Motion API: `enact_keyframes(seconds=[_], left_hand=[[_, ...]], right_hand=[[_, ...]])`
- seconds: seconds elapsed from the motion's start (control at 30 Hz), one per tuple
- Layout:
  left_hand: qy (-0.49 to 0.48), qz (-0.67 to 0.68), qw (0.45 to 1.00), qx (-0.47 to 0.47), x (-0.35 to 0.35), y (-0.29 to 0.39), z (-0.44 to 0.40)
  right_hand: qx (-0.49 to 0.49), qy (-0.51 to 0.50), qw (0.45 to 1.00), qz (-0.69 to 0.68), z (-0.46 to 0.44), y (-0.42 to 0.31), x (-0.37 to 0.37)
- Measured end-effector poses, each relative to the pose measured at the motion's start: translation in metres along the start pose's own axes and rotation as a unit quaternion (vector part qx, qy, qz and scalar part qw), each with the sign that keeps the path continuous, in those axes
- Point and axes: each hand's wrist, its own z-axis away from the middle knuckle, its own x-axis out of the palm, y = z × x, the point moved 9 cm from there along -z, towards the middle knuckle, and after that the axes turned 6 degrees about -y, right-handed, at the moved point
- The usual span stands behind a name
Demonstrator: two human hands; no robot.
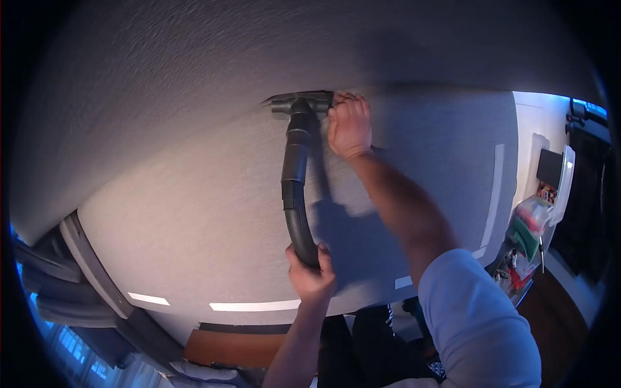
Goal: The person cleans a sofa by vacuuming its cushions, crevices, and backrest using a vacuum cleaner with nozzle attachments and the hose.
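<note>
My left hand (312, 275) is wrapped around the lower end of a dark, curved vacuum cleaner handle (297, 220). From there the tube runs up to a wide vacuum nozzle (301, 103), which lies along the crease where the grey upholstered surface (213, 207) meets a raised grey fabric part (213, 58). Beside the nozzle's right end, my right hand (350, 125) has its fingers curled at the crease. Whether they grip the fabric or the nozzle's end is hidden. The tube and my right arm cast shadows on the fabric.
Pale strips (255, 306) lie along the surface's near and right edges. At right, a cluttered shelf (527, 236) holds several items, with a dark panel (588, 174) behind. Grey folded fabric (74, 310) hangs at left. An orange-brown panel (236, 348) shows below the near edge.
</note>
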Motion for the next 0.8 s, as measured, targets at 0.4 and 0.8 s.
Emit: enact_keyframes(seconds=[0.4, 0.8], left_hand=[[-0.017, 0.092, 0.994, 0.053, 0.065, 0.034, 0.014], [0.115, 0.006, 0.993, 0.008, -0.044, -0.009, -0.007]], right_hand=[[-0.021, 0.064, 0.997, -0.037, 0.005, 0.001, -0.001], [-0.008, 0.031, 0.999, 0.007, 0.009, 0.016, -0.003]])
